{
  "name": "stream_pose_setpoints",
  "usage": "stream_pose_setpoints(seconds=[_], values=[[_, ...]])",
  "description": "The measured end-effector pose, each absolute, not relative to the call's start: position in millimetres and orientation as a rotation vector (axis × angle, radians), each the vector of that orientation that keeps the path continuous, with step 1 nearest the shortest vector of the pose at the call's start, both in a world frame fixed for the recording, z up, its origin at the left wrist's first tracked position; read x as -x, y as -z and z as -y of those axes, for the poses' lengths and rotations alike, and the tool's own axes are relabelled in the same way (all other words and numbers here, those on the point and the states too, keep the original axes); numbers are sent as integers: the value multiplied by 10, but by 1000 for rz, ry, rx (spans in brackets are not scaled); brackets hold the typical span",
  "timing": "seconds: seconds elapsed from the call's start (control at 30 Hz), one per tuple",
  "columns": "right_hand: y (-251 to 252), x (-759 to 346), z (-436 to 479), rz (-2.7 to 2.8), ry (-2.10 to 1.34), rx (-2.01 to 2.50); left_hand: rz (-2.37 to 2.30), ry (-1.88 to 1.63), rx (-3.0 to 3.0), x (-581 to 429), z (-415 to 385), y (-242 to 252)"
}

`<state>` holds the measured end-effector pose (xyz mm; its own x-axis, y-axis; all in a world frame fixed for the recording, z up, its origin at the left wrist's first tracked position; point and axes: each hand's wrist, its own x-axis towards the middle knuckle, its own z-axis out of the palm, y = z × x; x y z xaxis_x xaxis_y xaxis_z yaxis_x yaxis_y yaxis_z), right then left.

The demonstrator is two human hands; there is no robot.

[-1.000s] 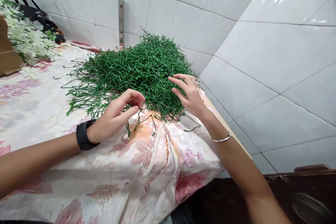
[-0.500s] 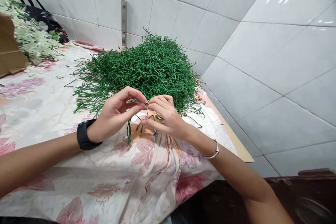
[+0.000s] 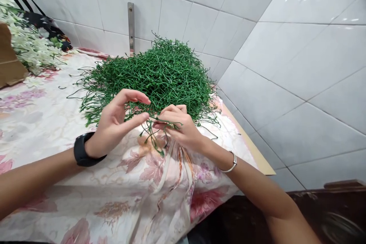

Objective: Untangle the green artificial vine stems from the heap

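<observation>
My right hand (image 3: pixel 183 127) pinches a few thin green artificial flower stems (image 3: pixel 156 143), whose ends hang below the fingers and lie across them. Facing it, my left hand (image 3: pixel 110 124) is open, its thumb and fingers spread apart in a C shape. The left thumb tip is right beside the stems; whether it touches them I cannot tell. Just behind both hands rises a large tangled pile of green stems (image 3: pixel 154 74). The right fingertips are partly hidden by the stems.
A floral cloth (image 3: pixel 94 198) covers the table. White artificial flowers (image 3: pixel 34 47) and a brown cardboard piece (image 3: pixel 11 63) are at the left. Tiled walls stand behind and to the right, with a metal strip (image 3: pixel 130 26) on the back wall.
My left thumb and fingers have parted and drawn back to the left from the right hand. The stems in my right hand have swung and now lie partly across its fingers.
</observation>
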<state>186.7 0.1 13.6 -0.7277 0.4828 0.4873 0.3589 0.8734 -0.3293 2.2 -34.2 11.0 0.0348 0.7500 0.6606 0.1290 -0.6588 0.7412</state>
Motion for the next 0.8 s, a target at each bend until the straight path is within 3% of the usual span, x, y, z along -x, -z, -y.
stream_pose_setpoints(seconds=[0.27, 0.67, 0.8], values=[[-168, -1938, -74, 2176, -602, 542, -1006, -1084, -1956, 62, 290, -203], [-177, -1935, -67, 2259, -514, 736, -979, -1222, -1760, 7, 184, -59], [-184, -1921, -36, 2291, -333, 718, -1021, -1224, -1818, -20, 175, -25]])
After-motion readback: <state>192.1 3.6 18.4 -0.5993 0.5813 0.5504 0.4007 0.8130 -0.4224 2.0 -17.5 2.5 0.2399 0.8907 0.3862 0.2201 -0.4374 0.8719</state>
